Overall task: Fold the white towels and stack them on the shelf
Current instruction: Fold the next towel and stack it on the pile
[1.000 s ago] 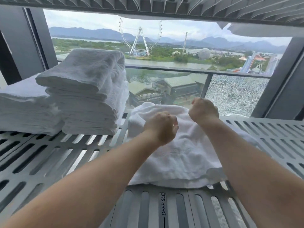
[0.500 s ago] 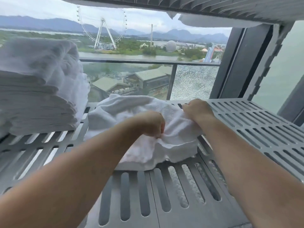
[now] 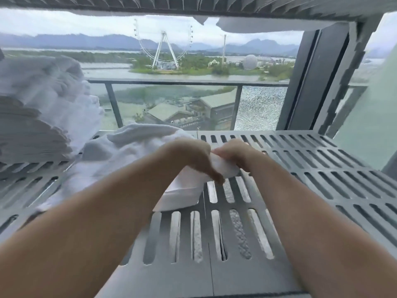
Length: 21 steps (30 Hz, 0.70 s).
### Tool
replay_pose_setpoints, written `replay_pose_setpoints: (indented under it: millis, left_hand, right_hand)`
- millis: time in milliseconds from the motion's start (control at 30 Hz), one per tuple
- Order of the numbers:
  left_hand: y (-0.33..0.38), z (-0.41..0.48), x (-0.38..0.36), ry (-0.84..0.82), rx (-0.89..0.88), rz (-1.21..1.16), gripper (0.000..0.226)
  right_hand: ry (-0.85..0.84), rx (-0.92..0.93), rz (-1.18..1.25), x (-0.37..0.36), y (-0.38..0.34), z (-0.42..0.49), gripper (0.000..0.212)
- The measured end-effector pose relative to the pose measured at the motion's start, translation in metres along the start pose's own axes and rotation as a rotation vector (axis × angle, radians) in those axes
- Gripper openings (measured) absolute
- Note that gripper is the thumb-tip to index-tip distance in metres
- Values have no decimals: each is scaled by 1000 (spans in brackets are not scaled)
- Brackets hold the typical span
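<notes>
A loose white towel (image 3: 120,155) lies crumpled on the grey slotted shelf (image 3: 322,168), left of centre. My left hand (image 3: 193,158) and my right hand (image 3: 234,153) are close together above the shelf, both pinching the same bunched edge of this towel and lifting it off the surface. Part of the towel hangs down below my hands. A stack of folded white towels (image 3: 40,108) stands at the far left of the shelf, blurred.
Another slotted shelf (image 3: 193,3) runs overhead with white cloth (image 3: 257,24) hanging from it. A dark window frame post (image 3: 318,82) stands at the back right. Behind the shelf is a window with a balcony railing (image 3: 182,82). The shelf's right half holds nothing.
My hands have come together and pulled the towel's edge toward me and to the right, lifting it. The towel has gathered to the left. The view has swung slightly right.
</notes>
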State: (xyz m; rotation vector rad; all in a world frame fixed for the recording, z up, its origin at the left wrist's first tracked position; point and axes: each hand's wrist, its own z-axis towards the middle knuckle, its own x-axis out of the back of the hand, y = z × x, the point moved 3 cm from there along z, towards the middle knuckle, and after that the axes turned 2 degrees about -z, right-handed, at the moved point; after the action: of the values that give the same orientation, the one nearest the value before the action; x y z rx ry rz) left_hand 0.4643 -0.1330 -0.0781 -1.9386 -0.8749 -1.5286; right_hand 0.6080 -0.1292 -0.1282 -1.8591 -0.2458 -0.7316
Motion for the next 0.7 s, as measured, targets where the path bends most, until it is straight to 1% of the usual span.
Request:
replay_pose_setpoints:
  millis: [67,133,167,233,300,367,400,467,533,567,600,633,667,700]
  left_hand:
    - [1,-5,0,34,43,-38,51]
    - [-4,-11,4,151,94,-100,26]
    - [-12,-15,5,207,124,-184,23]
    - [-36,-25,8,300,177,-464,30]
    - [-64,-37,6,398,249,-824,30]
    - [-89,-50,2,492,310,-1171,26]
    - [-100,-55,1,549,327,-1306,24]
    - [-122,-65,-2,646,366,-1492,20]
    - [-140,-71,-5,695,398,-1614,23]
    - [-149,-74,-7,706,410,-1657,26]
    - [-157,-76,-9,709,417,-1679,29]
    - [-164,-76,-11,708,407,-1689,31]
    - [-171,-77,-12,710,393,-1691,33]
    - [-178,-79,-12,715,376,-1695,34]
  right_hand:
    - [-39,72,109,-1,-3,2,22]
    - [-65,181,329,-5,-12,1,17]
    - [-75,214,426,-7,-17,0,18]
    - [-114,246,528,-11,-24,-1,23]
    - [-132,284,485,-21,-31,-2,22]
    - [-103,373,324,-34,-40,-4,16]
    - [-108,432,259,-44,-46,-5,21]
    - [-213,537,194,-65,-59,-8,46]
    - [-311,585,171,-85,-72,-9,70]
    - [-293,607,129,-93,-80,-9,77]
    - [-214,631,56,-99,-87,-7,77]
    - [-91,647,-28,-102,-94,-5,67]
    - [45,658,-87,-103,-101,-2,50]
    - [149,650,-81,-103,-108,2,33]
